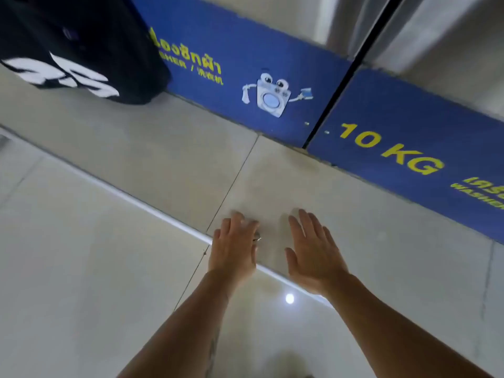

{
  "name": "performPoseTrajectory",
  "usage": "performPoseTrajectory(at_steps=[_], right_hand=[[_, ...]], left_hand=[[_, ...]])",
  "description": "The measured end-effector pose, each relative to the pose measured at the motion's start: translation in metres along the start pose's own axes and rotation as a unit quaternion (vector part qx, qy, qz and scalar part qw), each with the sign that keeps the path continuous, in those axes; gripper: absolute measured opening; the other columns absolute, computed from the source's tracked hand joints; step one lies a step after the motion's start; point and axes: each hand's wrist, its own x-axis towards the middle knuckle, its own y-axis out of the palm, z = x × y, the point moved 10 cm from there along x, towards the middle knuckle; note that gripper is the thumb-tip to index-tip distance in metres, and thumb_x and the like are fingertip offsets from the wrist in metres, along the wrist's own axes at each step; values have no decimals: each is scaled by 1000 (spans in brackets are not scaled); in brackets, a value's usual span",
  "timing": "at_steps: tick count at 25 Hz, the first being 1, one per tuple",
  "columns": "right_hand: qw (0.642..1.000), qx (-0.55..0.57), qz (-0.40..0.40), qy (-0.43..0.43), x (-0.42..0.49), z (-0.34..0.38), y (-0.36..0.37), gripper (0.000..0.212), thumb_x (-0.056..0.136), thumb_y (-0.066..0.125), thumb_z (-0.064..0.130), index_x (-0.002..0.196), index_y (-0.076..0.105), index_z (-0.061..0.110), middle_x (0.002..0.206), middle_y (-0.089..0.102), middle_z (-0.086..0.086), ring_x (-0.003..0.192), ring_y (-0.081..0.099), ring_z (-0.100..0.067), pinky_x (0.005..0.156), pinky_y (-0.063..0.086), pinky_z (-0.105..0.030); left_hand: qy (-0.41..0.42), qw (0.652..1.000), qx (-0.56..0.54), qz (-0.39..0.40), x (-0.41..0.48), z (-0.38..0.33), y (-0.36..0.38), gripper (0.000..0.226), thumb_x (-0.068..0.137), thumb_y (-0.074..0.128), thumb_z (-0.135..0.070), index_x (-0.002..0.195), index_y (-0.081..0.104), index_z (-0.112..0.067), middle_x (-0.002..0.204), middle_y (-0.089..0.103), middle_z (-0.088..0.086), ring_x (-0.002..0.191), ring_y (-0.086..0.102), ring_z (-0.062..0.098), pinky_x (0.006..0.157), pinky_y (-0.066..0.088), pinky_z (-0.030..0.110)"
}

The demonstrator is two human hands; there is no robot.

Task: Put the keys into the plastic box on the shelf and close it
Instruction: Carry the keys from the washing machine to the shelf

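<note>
My left hand hovers low over the pale tiled step, fingers curled downward. A small metal piece, apparently the keys, pokes out at its thumb side; the rest is hidden under the palm. My right hand is a short gap to the right, flat, fingers apart and holding nothing. No plastic box or shelf is in view.
A black bag with white print stands on the step at the top left. Blue base panels of washing machines run along the back, one marked 10 KG. The step's pale edge crosses the glossy floor diagonally.
</note>
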Motion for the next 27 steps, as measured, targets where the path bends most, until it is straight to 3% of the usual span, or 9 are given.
performPoseTrajectory(at_steps=[4,7,9,12,14,17,19,23,27], right_hand=[[998,-24,-64,7,18,1,17,71,87,45,36,150,23,11,160,18,-17,147,15,-37,115,25,-54],[994,-27,-103,27,19,-1,28,75,86,46,38,152,22,11,161,18,-17,149,13,-35,119,17,-53],[994,-24,-104,29,19,-3,29,76,86,47,39,152,22,12,161,18,-16,149,13,-35,119,16,-53],[997,-25,-71,13,20,-2,20,75,84,50,40,149,24,14,159,21,-15,147,18,-35,116,26,-51],[999,0,-35,16,16,1,4,72,87,53,39,149,23,18,160,19,-11,146,20,-32,115,30,-47],[997,57,6,43,-4,11,-38,73,91,50,41,153,16,22,163,14,-6,145,24,-27,116,29,-40],[997,69,10,42,-28,28,-76,73,92,49,41,154,15,22,163,16,-5,144,27,-26,115,29,-39],[997,78,-2,27,-89,77,-179,67,94,48,39,152,23,17,161,22,-6,142,30,-27,113,31,-40],[996,86,-12,3,-156,140,-278,56,95,48,37,145,37,13,151,38,-6,136,38,-26,108,37,-40]], left_hand=[[74,991,59,-96,6,6,4,27,81,57,-17,107,54,-24,114,52,5,99,48,30,81,43,38],[171,973,118,-99,13,2,7,31,71,61,-6,100,55,-18,104,57,7,91,52,32,73,47,39],[191,971,120,-85,22,1,2,33,70,61,-3,100,55,-16,103,57,7,88,53,31,70,49,39],[62,997,-18,-37,28,14,-19,28,83,50,-5,107,57,-16,109,51,7,83,57,33,69,49,38],[-34,995,-99,3,15,23,-39,24,87,46,-13,104,60,-21,105,56,4,84,60,32,73,50,36],[-66,992,-95,60,-18,16,-89,20,82,42,-23,83,63,-22,82,65,0,77,63,26,66,55,34],[-85,987,-105,85,-45,8,-129,21,79,42,-25,77,63,-22,78,66,-4,75,63,22,62,53,30],[-117,979,-153,68,-102,-15,-235,21,78,44,-23,73,64,-21,77,67,-5,72,63,21,55,47,26],[-128,975,-178,30,-174,-44,-339,24,83,44,-16,82,68,-18,69,59,-6,68,60,22,50,38,23]])
